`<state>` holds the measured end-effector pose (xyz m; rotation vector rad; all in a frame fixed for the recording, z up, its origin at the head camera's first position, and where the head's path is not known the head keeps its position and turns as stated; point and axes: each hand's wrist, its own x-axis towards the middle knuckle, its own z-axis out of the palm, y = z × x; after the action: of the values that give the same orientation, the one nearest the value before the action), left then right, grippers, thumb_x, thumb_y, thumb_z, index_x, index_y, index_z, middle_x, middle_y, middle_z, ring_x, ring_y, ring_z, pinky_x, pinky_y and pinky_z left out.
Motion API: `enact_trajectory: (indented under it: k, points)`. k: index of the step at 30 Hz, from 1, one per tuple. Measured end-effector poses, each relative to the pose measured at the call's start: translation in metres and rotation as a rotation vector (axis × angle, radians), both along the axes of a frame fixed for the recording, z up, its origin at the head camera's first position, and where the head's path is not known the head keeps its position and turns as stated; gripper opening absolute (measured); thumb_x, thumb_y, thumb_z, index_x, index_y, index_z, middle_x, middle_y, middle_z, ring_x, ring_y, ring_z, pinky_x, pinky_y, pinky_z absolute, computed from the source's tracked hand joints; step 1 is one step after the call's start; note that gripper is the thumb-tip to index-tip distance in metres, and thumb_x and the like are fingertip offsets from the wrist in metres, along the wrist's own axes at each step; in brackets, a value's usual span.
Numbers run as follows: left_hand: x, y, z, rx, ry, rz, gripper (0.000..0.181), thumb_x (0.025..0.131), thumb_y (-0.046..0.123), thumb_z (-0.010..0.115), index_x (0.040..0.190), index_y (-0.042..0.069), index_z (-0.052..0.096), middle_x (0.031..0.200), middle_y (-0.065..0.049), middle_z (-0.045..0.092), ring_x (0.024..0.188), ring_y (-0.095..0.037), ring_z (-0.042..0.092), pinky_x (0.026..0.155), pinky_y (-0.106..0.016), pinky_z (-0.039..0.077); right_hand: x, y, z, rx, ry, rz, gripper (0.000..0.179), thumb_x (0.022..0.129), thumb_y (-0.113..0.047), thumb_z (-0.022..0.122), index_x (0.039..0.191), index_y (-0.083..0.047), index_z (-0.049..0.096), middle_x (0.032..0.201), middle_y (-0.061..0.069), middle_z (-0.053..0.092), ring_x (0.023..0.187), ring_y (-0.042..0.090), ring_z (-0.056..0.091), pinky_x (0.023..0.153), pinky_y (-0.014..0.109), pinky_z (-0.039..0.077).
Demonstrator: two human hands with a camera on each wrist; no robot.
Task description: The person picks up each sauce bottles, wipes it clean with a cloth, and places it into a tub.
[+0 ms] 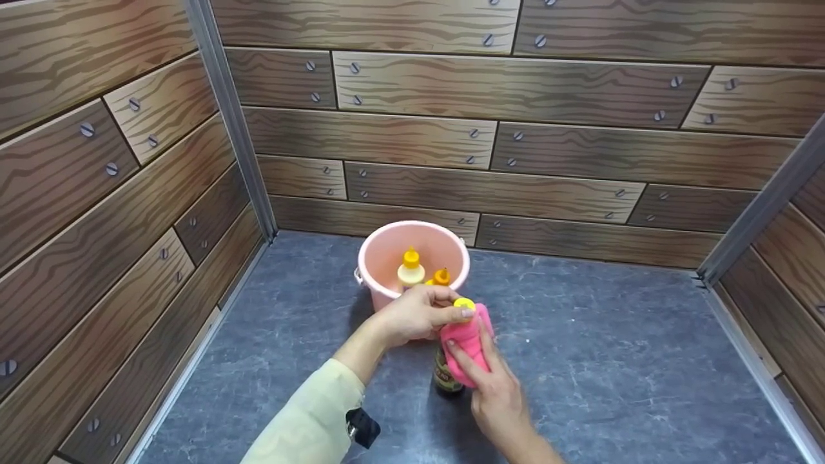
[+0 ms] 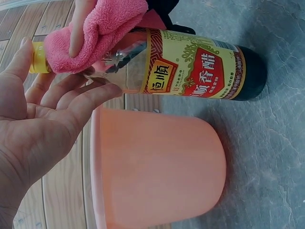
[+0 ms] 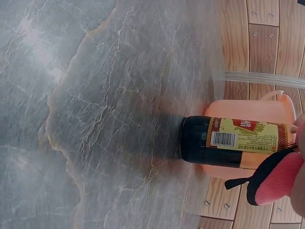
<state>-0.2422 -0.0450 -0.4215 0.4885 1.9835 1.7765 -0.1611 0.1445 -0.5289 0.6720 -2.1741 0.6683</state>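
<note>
A dark vinegar bottle [image 2: 202,67] with a yellow and red label stands upright in front of the bucket, its base seemingly on the tabletop. My left hand [image 1: 412,316] pinches it at the top, thumb against the yellow cap [image 1: 464,303], with fingers behind the neck in the left wrist view. Gripped in my right hand [image 1: 499,396] is a fluffy pink cloth [image 1: 459,351], pressed around the bottle's neck and shoulder. Black trim and a loop show on the cloth [image 3: 281,179] in the right wrist view, where most of that hand is out of frame.
Just behind the bottle stands a pink bucket [image 1: 369,267] with a handle. Inside it are a squeeze bottle [image 1: 411,270] with a yellow pointed cap and another orange-yellow pointed cap [image 1: 441,277]. Wood-patterned panels [image 1: 412,138] enclose the grey marbled tabletop [image 1: 619,361].
</note>
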Motion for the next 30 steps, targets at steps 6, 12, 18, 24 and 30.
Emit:
enact_trajectory:
  k: [6,12,18,24,30]
  points:
    - [0.000,0.000,-0.002,0.024,-0.018,0.000,0.019,0.099,0.018,0.079,0.113,0.006,0.077,0.097,-0.003,0.076,0.081,-0.012,0.067,0.069,-0.026,0.058,0.000,0.000,-0.008,0.016,0.006,-0.007,0.092,0.062,0.018,0.064,0.140,-0.029,0.071,0.162,0.023,0.044,0.128,0.044,0.061,0.086,0.050,0.061]
    - [0.000,0.001,-0.002,0.050,-0.035,0.001,0.016,0.098,0.016,0.079,0.111,0.006,0.077,0.093,-0.001,0.075,0.080,-0.011,0.065,0.068,-0.025,0.056,0.003,0.001,-0.016,0.026,0.004,-0.010,0.093,0.061,0.018,0.065,0.141,-0.028,0.071,0.163,0.026,0.041,0.131,0.044,0.059,0.087,0.048,0.060]
    - [0.000,0.000,-0.001,0.033,-0.030,-0.002,0.016,0.099,0.019,0.079,0.111,0.008,0.078,0.094,-0.005,0.073,0.075,-0.014,0.058,0.065,-0.026,0.049,0.005,0.000,-0.022,0.017,0.008,-0.010,0.091,0.060,0.019,0.068,0.139,-0.026,0.072,0.163,0.027,0.039,0.129,0.041,0.061,0.085,0.046,0.060]
    - [0.001,-0.001,0.000,0.015,-0.007,0.002,0.017,0.098,0.020,0.080,0.110,0.008,0.078,0.086,-0.003,0.068,0.069,-0.017,0.051,0.060,-0.025,0.044,0.005,-0.002,-0.029,0.016,0.043,-0.009,0.086,0.062,0.015,0.069,0.139,-0.023,0.072,0.162,0.031,0.038,0.131,0.044,0.059,0.092,0.045,0.058]
    - [0.001,-0.001,0.001,0.011,0.001,-0.007,0.015,0.098,0.020,0.080,0.108,0.009,0.078,0.078,-0.001,0.061,0.064,-0.016,0.047,0.056,-0.024,0.041,0.005,-0.003,-0.036,0.014,0.033,-0.001,0.087,0.062,0.015,0.068,0.141,-0.022,0.071,0.163,0.033,0.033,0.131,0.046,0.057,0.087,0.046,0.059]
